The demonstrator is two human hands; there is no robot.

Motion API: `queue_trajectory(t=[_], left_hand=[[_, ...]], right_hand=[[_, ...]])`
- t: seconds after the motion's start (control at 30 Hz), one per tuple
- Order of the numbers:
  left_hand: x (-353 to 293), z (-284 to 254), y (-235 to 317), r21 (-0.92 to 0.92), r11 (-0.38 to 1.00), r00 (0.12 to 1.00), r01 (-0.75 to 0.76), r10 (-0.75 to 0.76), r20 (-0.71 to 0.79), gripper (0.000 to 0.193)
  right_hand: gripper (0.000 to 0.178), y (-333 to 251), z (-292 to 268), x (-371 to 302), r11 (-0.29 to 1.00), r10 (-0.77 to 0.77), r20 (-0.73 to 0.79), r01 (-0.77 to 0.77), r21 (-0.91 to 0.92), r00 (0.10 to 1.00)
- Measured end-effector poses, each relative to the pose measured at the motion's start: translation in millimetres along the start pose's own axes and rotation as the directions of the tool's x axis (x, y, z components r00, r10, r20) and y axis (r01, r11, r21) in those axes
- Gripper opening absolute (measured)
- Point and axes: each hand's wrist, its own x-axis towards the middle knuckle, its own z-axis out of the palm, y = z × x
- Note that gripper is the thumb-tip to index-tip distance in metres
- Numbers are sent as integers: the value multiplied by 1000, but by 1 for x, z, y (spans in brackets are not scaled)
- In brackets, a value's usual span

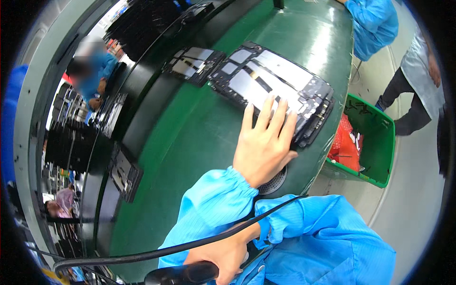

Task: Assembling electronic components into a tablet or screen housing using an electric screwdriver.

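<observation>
Devices [285, 83] seem stiff, fragile; we'd lift by edges. Our left hand [263, 147] lies flat, fingers extended; whether our right hand [221, 254] grips, we can't tell.

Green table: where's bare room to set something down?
Bare: the green table between the dark panel at left and the left hand; also beyond the large panel stack. Crowded: at that stack, the smaller panel stack, and around the right hand and black cable.
</observation>
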Motion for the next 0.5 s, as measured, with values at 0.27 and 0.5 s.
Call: queue_trajectory(t=[0.27,0.5], left_hand=[[35,-27,-17,-107,989,911,-104,138,389,64],[16,-4,-27,232,960,973,-157,110,201,61]], right_hand=[[28,-42,-13,-14,997,75,40,-75,6,996],[28,-35,-15,-7,998,69,49,-68,-20,996]])
